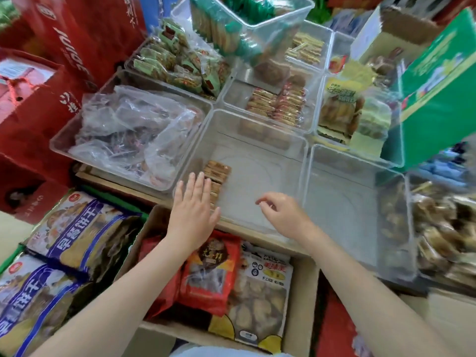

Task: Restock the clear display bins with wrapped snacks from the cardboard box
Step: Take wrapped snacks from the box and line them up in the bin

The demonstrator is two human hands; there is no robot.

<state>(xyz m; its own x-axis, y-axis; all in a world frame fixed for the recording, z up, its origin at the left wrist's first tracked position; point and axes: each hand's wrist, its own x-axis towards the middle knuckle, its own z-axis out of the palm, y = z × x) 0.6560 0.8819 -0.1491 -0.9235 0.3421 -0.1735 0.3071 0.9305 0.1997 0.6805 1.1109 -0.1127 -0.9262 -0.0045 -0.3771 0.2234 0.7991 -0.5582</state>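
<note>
Brown wrapped snacks (215,176) under flat left hand (193,210) (fingers straight); right hand (283,215) loosely curled, empty.

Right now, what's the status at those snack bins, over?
Left hand flat, fingers straight, over short row of brown wrapped snacks in near clear plastic bin. Right hand loosely curled, holding nothing. Open cardboard box below, full of bags. Nothing blocking.

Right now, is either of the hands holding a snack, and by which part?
Neither. The left hand lies flat with straight fingers on the row of wrapped snacks in the clear bin; the right hand hovers loosely curled, holding nothing.
</note>
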